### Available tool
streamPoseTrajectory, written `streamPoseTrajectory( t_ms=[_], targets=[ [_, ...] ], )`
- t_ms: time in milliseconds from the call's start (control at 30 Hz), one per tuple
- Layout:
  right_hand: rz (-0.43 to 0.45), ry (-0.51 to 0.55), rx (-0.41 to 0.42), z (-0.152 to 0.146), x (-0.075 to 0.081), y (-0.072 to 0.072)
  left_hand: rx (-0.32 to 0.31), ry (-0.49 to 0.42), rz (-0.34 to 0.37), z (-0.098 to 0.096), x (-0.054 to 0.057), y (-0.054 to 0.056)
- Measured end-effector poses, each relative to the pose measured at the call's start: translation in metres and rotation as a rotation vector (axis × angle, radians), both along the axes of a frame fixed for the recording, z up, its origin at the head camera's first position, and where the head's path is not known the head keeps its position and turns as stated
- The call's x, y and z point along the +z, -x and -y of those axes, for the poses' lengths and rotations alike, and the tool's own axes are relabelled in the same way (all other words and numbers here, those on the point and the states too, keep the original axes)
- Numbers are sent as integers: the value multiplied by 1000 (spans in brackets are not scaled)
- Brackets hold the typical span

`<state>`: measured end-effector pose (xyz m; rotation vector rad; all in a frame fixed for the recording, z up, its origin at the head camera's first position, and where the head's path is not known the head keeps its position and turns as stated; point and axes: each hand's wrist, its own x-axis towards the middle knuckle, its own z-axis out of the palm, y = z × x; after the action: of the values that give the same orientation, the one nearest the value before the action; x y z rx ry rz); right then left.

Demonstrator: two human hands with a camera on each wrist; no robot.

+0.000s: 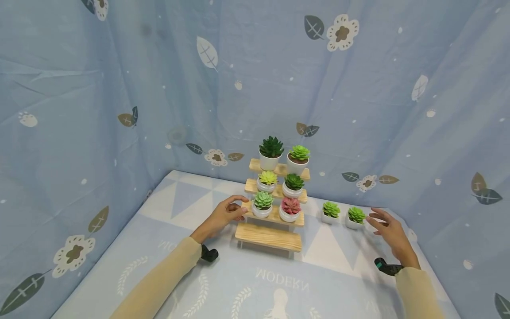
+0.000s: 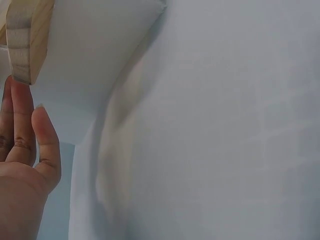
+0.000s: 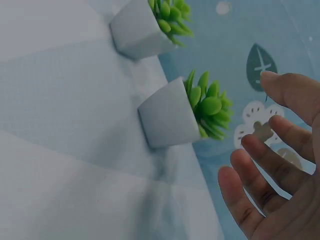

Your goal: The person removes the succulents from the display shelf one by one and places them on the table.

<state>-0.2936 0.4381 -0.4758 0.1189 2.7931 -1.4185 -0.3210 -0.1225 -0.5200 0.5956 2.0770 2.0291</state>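
A stepped wooden stand (image 1: 268, 237) holds potted succulents on its upper three tiers. My left hand (image 1: 226, 215) is at the left end of the third tier down, beside the light green succulent (image 1: 263, 200). In the left wrist view its fingers reach up to the end of a wooden board (image 2: 30, 42), fairly straight. To the right of the stand, two small bright green succulents in white square pots stand on the table, a nearer-hand one (image 1: 355, 218) and another (image 1: 330, 212). My right hand (image 1: 389, 232) hovers just right of the closer pot, fingers spread and holding nothing.
On the stand are also a dark green succulent (image 1: 271, 147), a bright green one (image 1: 299, 153), a yellow one (image 1: 267, 178), another dark green one (image 1: 294, 182) and a red one (image 1: 290, 207). Blue patterned curtain (image 1: 255, 88) encloses the table (image 1: 191, 283) behind and at the sides.
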Motion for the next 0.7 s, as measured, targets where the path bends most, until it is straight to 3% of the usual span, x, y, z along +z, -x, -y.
streamPoseTrajectory(
  t_ms=[333,700],
  targets=[
    [-86,-3,-56,17,10,-10,-2,-2,1,0,0,0],
    [-176,15,-27,48,25,-17,12,4,-1,-2,3,-4]
  ],
)
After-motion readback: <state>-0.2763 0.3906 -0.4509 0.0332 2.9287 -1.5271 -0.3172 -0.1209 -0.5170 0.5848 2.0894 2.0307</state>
